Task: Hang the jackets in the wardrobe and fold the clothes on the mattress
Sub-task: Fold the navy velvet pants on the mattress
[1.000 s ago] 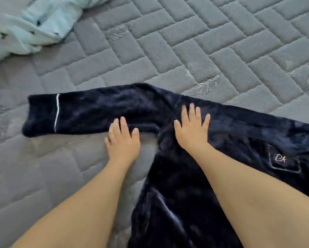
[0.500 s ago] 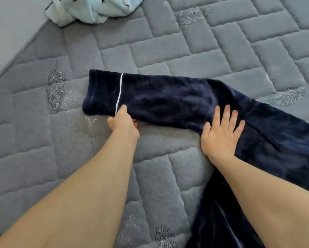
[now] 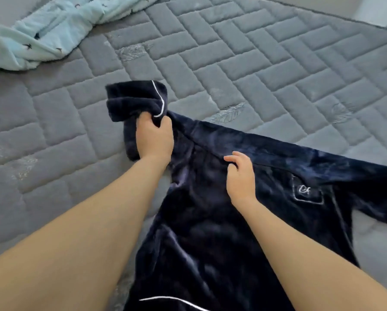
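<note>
Gripping a plush navy sleeve over a grey quilted mattress (image 3: 244, 63).

The left hand (image 3: 154, 135) has its fingers curled tight round the sleeve (image 3: 136, 99) of the navy garment (image 3: 210, 221) near its white-piped cuff, which bunches just above the fist. The right hand (image 3: 240, 173) sits loosely curled on the velvety body near the shoulder seam, seemingly holding nothing. A crumpled pale blue fleece garment (image 3: 53, 30) lies far left.

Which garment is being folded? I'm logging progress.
The navy top, gripped by the left hand; the light blue garment lies untouched.
</note>
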